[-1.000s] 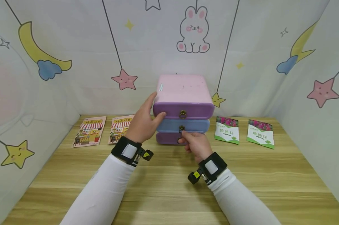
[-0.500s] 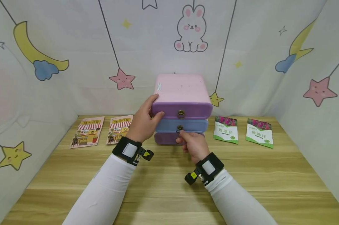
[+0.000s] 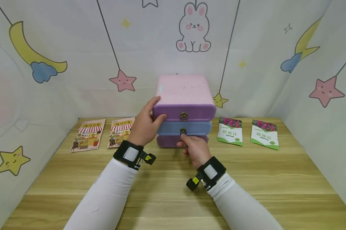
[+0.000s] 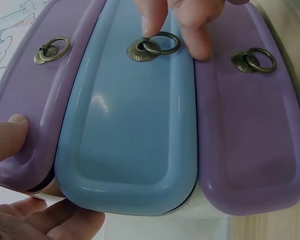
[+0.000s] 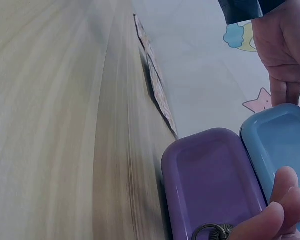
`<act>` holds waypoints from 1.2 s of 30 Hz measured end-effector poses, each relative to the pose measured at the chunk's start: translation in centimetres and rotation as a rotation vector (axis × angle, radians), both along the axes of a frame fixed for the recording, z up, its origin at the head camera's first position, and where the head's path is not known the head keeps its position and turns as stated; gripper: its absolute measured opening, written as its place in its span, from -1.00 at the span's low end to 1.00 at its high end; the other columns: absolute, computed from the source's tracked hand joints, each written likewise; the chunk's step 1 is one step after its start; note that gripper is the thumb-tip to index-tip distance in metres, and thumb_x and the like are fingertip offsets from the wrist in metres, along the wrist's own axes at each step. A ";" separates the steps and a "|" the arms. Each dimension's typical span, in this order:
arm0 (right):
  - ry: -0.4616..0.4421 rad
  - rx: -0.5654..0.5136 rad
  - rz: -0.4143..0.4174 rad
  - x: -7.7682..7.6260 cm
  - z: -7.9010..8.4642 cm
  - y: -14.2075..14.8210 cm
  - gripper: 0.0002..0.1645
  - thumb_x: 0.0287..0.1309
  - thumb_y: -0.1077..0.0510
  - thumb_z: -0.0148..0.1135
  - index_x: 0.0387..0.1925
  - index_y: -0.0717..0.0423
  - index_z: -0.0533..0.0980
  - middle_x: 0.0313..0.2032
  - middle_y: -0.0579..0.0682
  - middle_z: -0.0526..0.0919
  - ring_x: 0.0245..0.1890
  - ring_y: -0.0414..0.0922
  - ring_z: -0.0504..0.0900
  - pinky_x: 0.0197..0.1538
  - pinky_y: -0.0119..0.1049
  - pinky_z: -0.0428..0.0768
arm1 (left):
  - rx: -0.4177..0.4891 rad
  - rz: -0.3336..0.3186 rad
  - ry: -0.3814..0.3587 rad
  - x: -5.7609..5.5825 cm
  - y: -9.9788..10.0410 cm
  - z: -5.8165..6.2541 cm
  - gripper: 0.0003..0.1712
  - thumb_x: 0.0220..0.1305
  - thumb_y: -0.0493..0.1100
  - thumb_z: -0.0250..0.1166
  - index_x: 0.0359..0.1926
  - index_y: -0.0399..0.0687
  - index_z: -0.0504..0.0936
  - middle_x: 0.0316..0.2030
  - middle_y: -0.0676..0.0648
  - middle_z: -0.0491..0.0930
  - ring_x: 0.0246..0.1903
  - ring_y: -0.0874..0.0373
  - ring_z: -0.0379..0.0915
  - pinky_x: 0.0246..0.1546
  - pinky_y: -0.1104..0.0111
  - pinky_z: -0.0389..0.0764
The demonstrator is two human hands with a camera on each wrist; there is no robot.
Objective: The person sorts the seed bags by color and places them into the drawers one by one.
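Note:
A small drawer cabinet with a pink top [image 3: 184, 89] stands at the back of the table. Its front has a purple top drawer [image 3: 170, 113], a blue middle drawer [image 3: 168, 128] and a purple bottom drawer [image 3: 165, 141], all flush or nearly so. My left hand [image 3: 145, 127] grips the cabinet's upper left side, thumb on the top drawer's front and fingers along the side. With thumb and forefinger my right hand [image 3: 196, 149] pinches the blue drawer's brass ring pull [image 4: 141, 53]. One finger reaches the blue drawer's lower edge in the left wrist view.
Left of the cabinet lie two pink packets with a shop picture [image 3: 88, 135] [image 3: 119, 132], the nearer one partly behind my left hand. Two green-and-white flower packets [image 3: 229, 131] [image 3: 265, 134] lie at the right. A patterned cloth wall [image 3: 150, 41] rises behind the table [image 3: 247, 191].
The head view has shifted slightly, so everything sits a little further left. Both hands keep their places on the cabinet and at the ring pull. No drawer has visibly come out.

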State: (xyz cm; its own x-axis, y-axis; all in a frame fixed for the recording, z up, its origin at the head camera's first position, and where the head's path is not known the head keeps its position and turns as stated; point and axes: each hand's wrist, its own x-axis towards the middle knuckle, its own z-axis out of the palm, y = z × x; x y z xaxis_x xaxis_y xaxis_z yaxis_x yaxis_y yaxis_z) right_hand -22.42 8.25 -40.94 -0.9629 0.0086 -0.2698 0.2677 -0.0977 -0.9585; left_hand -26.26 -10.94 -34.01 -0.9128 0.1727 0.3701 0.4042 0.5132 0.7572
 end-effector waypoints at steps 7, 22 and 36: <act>-0.016 -0.041 -0.014 -0.1 0.0 -0.1 -0.56 0.32 -0.04 0.13 -0.13 0.29 0.61 -0.55 -0.18 0.67 -0.64 -0.24 0.40 -0.46 -0.41 0.39 | 0.005 -0.008 0.006 -0.1 0.0 -0.2 -0.28 0.33 0.06 0.20 0.41 0.54 0.09 0.16 -0.11 0.46 -0.04 0.01 0.63 -0.18 0.14 0.69; 0.004 -0.064 -0.027 0.1 0.2 -0.3 -0.58 0.34 -0.03 0.11 -0.17 0.29 0.57 -0.57 -0.19 0.64 -0.66 -0.25 0.38 -0.47 -0.39 0.39 | -0.005 0.003 0.005 0.0 0.0 -0.2 -0.27 0.34 0.07 0.19 0.41 0.55 0.07 0.14 -0.10 0.47 -0.07 0.01 0.63 -0.21 0.14 0.69; 0.029 -0.050 -0.025 0.0 0.1 -0.4 -0.63 0.35 0.02 0.09 -0.17 0.30 0.54 -0.57 -0.18 0.62 -0.67 -0.24 0.38 -0.50 -0.39 0.38 | -0.013 0.005 0.018 0.1 0.0 -0.2 -0.28 0.34 0.06 0.19 0.42 0.52 0.08 0.19 -0.12 0.43 -0.02 -0.02 0.62 -0.19 0.14 0.70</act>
State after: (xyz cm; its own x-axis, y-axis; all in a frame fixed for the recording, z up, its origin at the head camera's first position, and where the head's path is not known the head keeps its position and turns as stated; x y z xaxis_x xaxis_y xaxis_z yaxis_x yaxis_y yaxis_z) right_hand -22.38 7.86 -40.89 -0.9701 0.0204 -0.2420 0.2363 -0.1517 -0.9598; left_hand -26.20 -10.94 -34.20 -0.9069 0.1730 0.3842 0.4150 0.5246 0.7433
